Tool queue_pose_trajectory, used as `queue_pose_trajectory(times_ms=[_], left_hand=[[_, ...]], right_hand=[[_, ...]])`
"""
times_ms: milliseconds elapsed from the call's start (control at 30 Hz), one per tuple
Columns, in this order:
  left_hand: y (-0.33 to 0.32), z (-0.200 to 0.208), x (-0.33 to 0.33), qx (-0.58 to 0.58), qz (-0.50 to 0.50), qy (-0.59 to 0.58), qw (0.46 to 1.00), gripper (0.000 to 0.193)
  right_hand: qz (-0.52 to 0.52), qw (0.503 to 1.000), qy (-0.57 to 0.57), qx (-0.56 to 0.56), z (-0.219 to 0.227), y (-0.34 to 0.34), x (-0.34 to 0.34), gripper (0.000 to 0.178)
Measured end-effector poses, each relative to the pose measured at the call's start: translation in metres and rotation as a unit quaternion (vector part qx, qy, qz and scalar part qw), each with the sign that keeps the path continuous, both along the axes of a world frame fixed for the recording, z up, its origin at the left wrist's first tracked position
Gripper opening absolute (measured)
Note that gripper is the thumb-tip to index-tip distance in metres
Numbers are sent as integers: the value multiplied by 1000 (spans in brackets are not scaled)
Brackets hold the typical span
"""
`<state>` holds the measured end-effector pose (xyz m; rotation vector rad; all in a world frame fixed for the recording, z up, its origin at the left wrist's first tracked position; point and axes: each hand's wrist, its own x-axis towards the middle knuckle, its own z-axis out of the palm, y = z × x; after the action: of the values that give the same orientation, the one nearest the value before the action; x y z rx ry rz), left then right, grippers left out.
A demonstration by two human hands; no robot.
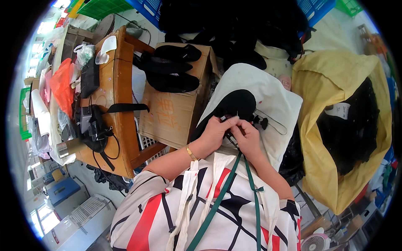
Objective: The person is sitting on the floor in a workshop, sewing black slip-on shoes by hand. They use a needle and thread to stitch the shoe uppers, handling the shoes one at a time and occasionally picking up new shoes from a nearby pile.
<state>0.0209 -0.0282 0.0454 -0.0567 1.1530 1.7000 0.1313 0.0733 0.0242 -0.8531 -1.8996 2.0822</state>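
Note:
A black cloth shoe [240, 102] lies on a white padded cloth [284, 102] in front of me, its rounded toe pointing away. My left hand [215, 133] is closed on the shoe's near part, thumb stretched toward the right hand. My right hand [248, 136] is closed in a pinch against the left fingertips. A thin light sliver stands up at the fingertips; what the right fingers hold is too small to name. Small black bow-like pieces [261, 122] lie just right of the hands, beside a thin wire-like loop [278, 127]. Green ribbon [222, 196] hangs down over my patterned clothing.
More black shoes [178, 69] sit on a cardboard box [167, 111] to the left. Beyond it stands a wooden table [121, 75] with a black bag [94, 125]. A yellow sack [307, 121] of black items is at right. Blue crates [318, 10] with dark items stand at the far side.

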Motion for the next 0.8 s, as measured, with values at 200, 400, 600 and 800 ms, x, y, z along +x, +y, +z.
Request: queue_pose_trajectory(times_ms=[200, 400, 600, 800], left_hand=[[5, 1, 0, -34, 119, -102, 987, 23], [19, 7, -6, -55, 126, -109, 984, 24], [20, 3, -6, -61, 130, -106, 984, 25], [19, 0, -8, -65, 123, -104, 985, 26]], right_hand=[[-38, 999, 5, 2, 25, 22, -2, 19], [18, 996, -82, 12, 32, 38, -17, 10], [54, 985, -119, 112, 30, 40, -23, 12], [61, 983, -108, 134, 29, 42, -23, 13]])
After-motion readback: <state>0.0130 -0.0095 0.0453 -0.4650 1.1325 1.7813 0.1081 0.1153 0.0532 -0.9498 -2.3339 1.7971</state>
